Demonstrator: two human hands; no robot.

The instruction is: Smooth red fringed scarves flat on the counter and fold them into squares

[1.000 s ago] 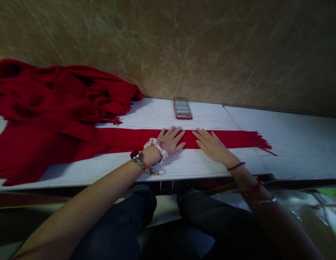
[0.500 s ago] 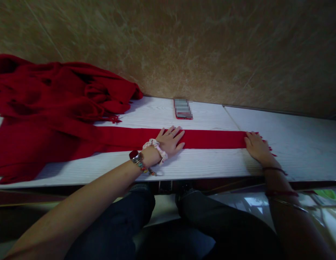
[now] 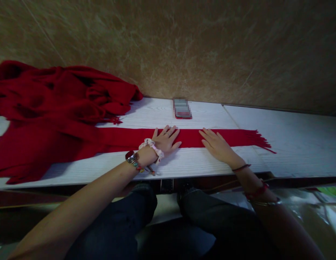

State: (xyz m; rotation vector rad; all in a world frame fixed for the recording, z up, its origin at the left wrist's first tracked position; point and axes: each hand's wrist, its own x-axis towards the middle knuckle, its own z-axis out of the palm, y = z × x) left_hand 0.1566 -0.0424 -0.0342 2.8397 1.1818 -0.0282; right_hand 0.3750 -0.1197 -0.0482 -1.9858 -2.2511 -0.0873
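A red scarf [image 3: 189,138] lies folded into a long narrow strip across the white counter, its fringed end at the right. My left hand [image 3: 167,141] rests flat on the middle of the strip with fingers spread. To its right, my right hand [image 3: 217,145] also lies on the fabric, fingers stretched out and palm down. Both hands are open and grip nothing. Toward the left the strip widens into a loose, unfolded part [image 3: 56,144] of red cloth.
Behind that loose part sits a rumpled heap of red cloth [image 3: 62,90] against the brown marbled wall [image 3: 184,47]. A phone [image 3: 182,109] with a red edge lies on the white counter [image 3: 292,144] near the wall. The counter's front edge runs just above my knees.
My right hand has slid left along the strip from the fringed end toward my left hand, uncovering the fringe. My left hand has shifted very slightly left.
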